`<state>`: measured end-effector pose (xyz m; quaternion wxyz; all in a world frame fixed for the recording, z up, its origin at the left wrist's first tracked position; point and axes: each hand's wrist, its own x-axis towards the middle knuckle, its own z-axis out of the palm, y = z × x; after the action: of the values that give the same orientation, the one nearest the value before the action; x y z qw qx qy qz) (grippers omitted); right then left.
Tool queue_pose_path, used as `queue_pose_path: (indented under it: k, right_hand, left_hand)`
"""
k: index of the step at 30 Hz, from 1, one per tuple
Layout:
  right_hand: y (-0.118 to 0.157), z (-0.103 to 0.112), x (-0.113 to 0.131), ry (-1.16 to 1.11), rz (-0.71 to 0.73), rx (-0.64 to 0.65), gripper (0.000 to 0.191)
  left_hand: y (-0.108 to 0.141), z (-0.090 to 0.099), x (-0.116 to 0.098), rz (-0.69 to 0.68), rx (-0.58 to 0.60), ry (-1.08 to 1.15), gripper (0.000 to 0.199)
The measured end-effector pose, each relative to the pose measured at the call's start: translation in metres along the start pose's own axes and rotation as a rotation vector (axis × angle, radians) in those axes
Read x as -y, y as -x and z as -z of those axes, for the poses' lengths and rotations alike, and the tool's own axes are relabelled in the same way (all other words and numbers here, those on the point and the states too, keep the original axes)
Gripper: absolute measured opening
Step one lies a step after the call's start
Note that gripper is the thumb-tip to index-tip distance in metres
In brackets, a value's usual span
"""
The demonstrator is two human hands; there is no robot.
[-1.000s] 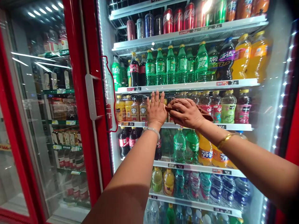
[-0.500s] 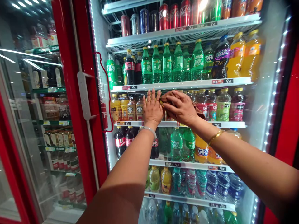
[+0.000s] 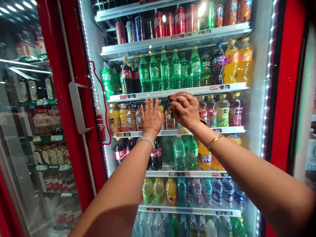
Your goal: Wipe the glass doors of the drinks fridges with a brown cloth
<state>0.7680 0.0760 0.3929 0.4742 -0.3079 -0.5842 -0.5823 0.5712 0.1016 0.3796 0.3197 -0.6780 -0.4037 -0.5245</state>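
Note:
My left hand [image 3: 151, 119] lies flat, fingers spread and pointing up, apparently against the glass in front of the middle shelf of a drinks fridge. It holds nothing. Just to its right, my right hand [image 3: 187, 111] has its fingers bent over a brown cloth [image 3: 178, 95], bunched up and pressed to the same surface. Part of the cloth hangs out below the palm; the rest is hidden under the hand. Behind both hands stand small bottles, among them a brown-labelled bottle [image 3: 170, 119] in the gap between them.
A white door handle [image 3: 77, 108] sits on the red frame [image 3: 92, 171] at left. Shelves hold red cans [image 3: 180, 20], green bottles [image 3: 165, 70], orange bottles [image 3: 231, 62] and water bottles [image 3: 149, 223]. Another glass-fronted fridge with stocked shelves stands further left.
My right hand and the cloth have moved right, away from my left hand, opening a gap between them. My left hand stays flat. The whole view has shifted, so the fridge appears further left.

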Motion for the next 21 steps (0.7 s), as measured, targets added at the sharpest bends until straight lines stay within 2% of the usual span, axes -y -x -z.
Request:
queue_pose_path:
  k: [3,6,9,11,13,16,18,21]
  right_hand:
    - [0.025,0.022,-0.011,-0.047,0.167,0.103,0.029]
    - [0.047,0.055,-0.046,-0.054,0.275,0.169,0.027]
    - [0.048,0.077,-0.087,-0.02,0.235,0.189,0.027]
    - [0.036,0.078,-0.104,0.022,0.146,0.169,0.028]
    - [0.016,0.069,-0.105,0.067,-0.003,0.125,0.029]
    - [-0.005,0.053,-0.085,0.103,-0.207,0.064,0.029]
    - [-0.002,0.05,-0.072,0.096,-0.199,0.077,0.03]
    - [0.027,0.064,-0.075,0.055,-0.037,0.182,0.03]
  left_hand:
    - [-0.001,0.001,-0.002,0.002,-0.002,-0.01,0.068]
    - [-0.002,0.006,-0.005,0.012,0.012,-0.013,0.068]
    - [-0.005,0.011,-0.023,0.02,0.012,-0.001,0.066]
    - [-0.009,0.01,-0.047,-0.004,0.011,0.019,0.066]
    - [-0.014,0.003,-0.077,-0.042,0.018,0.045,0.066]
    - [-0.018,-0.014,-0.119,-0.043,0.021,0.066,0.066]
    - [-0.017,-0.024,-0.134,-0.047,0.03,0.061,0.066]
    - [-0.011,-0.034,-0.138,-0.078,0.039,0.055,0.065]
